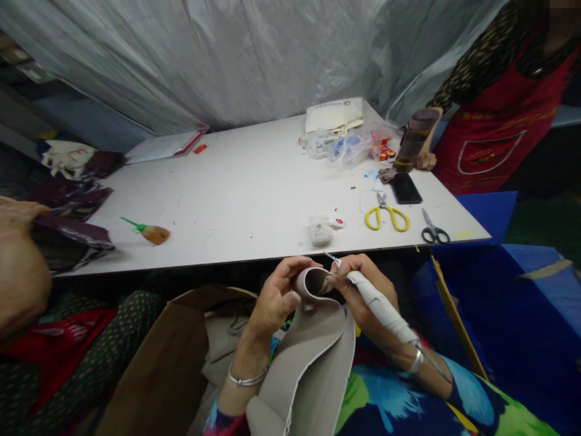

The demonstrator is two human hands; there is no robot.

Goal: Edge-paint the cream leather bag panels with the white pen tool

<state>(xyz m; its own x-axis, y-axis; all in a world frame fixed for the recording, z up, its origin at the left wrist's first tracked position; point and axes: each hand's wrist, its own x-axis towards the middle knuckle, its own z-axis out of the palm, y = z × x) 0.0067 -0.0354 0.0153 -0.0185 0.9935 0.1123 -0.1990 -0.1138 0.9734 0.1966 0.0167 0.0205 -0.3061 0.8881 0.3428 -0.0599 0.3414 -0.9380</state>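
— Fingers of the right hand (365, 275): how do they stand?
— Closed round a white-wrapped tool (379, 309), its thin tip jutting past them, beside the rim of the curled grey sheet (313, 351).
— And the left hand (276, 297)?
— Loosely curved at the curl's outer side, thumb apart; I can't tell how firmly it grips.
— Where's the sheet?
— Over the lap, before the table (227, 200).
— The step?
— Working the rim, I'd judge; the next move calls for a steady curl and a careful tip.
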